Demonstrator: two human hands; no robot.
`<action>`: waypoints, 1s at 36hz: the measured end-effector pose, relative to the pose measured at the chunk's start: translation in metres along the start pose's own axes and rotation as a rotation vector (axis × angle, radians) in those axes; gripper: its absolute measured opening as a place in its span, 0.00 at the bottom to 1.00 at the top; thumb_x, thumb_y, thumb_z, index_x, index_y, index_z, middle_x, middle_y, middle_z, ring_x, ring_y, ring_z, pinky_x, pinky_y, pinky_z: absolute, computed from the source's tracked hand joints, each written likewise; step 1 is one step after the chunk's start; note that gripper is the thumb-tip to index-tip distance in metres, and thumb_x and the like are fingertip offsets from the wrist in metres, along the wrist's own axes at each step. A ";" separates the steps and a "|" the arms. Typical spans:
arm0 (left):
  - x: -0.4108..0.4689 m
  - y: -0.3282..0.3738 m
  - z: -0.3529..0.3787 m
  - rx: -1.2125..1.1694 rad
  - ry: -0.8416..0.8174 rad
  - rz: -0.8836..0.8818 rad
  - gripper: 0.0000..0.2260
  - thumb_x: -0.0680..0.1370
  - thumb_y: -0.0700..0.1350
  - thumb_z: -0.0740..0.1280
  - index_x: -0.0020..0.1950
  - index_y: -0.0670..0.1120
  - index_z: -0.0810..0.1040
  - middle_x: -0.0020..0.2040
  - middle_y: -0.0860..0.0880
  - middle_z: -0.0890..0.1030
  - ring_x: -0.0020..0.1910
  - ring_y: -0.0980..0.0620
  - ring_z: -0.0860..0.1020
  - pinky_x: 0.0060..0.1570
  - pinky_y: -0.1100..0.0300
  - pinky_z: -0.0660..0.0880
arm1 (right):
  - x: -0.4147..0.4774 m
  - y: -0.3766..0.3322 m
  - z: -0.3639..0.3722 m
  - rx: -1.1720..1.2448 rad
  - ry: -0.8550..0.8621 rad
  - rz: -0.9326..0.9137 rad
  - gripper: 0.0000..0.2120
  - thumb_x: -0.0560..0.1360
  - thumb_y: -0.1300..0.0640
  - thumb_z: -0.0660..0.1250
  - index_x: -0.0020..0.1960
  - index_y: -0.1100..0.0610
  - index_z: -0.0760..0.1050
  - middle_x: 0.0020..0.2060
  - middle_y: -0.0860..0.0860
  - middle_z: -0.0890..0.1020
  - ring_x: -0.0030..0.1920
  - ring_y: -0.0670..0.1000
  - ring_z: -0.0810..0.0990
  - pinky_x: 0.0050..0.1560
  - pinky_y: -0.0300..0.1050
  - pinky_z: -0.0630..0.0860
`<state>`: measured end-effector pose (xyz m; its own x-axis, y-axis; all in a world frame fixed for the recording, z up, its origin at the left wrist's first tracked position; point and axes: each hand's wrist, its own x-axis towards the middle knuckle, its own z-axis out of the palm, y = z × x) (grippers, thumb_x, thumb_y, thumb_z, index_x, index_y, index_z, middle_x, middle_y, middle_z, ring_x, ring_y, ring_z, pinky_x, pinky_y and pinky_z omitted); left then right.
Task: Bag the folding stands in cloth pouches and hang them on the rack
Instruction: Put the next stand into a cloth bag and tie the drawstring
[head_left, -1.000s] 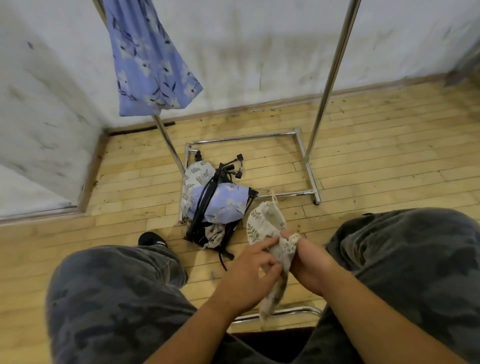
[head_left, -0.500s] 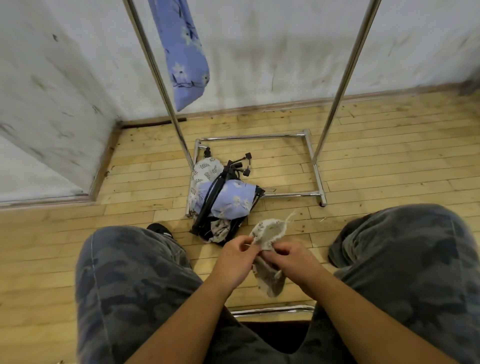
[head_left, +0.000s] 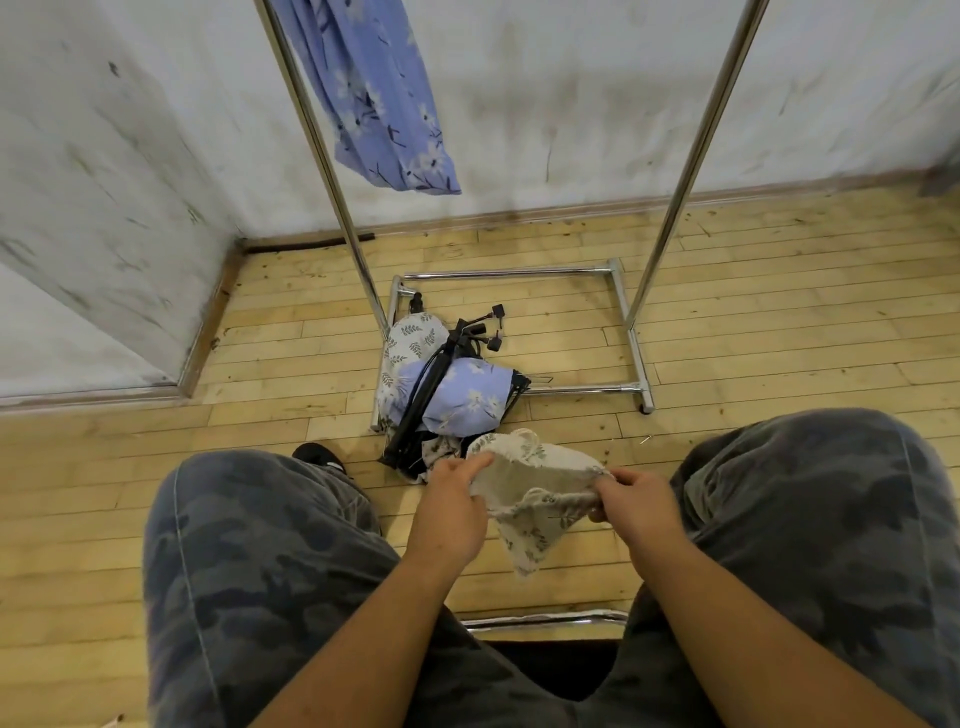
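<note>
I hold a beige leaf-print cloth pouch (head_left: 535, 499) between my knees. My left hand (head_left: 452, 499) pinches one side of its mouth and my right hand (head_left: 636, 506) pinches the other, so the mouth is stretched wide. On the floor just beyond lies a heap: black folding stands (head_left: 441, 379), a blue flower-print pouch (head_left: 467, 395) and a white leaf-print pouch (head_left: 410, 338). The chrome rack (head_left: 628, 322) stands over the heap, and a blue flower-print pouch (head_left: 379, 104) hangs from it at the upper left.
My legs in camouflage trousers (head_left: 260, 561) flank the hands; a black shoe (head_left: 319, 457) shows by the left knee. A chrome chair edge (head_left: 545, 618) sits below the pouch. White walls meet in a corner at the left, over a wooden floor (head_left: 779, 291).
My hands have drawn apart and pulled the pouch's mouth open wide. The head camera has tilted, so the hanging blue pouch sits further right in the view.
</note>
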<state>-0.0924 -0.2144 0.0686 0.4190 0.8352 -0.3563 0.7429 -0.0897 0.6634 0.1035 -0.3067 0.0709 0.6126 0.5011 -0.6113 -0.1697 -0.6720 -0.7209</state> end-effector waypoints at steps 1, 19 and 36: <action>0.000 0.000 0.000 0.007 -0.017 -0.004 0.28 0.82 0.35 0.61 0.79 0.57 0.68 0.74 0.50 0.66 0.50 0.60 0.71 0.40 0.76 0.68 | 0.001 -0.001 -0.002 0.006 0.010 0.021 0.11 0.81 0.59 0.68 0.61 0.57 0.83 0.42 0.53 0.86 0.41 0.52 0.85 0.43 0.48 0.84; -0.004 0.008 -0.009 -0.118 -0.047 0.083 0.36 0.80 0.34 0.62 0.83 0.59 0.57 0.77 0.55 0.66 0.64 0.44 0.77 0.53 0.61 0.76 | 0.004 -0.004 -0.005 0.284 -0.052 0.156 0.08 0.78 0.62 0.73 0.56 0.62 0.82 0.50 0.58 0.84 0.49 0.56 0.82 0.50 0.49 0.81; -0.004 0.014 -0.009 -0.220 -0.109 0.008 0.34 0.81 0.33 0.61 0.83 0.59 0.59 0.68 0.36 0.77 0.65 0.31 0.73 0.44 0.59 0.75 | -0.014 -0.019 0.019 0.386 -0.554 0.138 0.23 0.80 0.70 0.54 0.70 0.56 0.76 0.65 0.53 0.81 0.65 0.50 0.79 0.64 0.47 0.75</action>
<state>-0.0886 -0.2137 0.0850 0.4873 0.7703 -0.4114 0.6125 0.0343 0.7898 0.0835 -0.2906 0.0876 0.0983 0.6985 -0.7088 -0.5437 -0.5589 -0.6261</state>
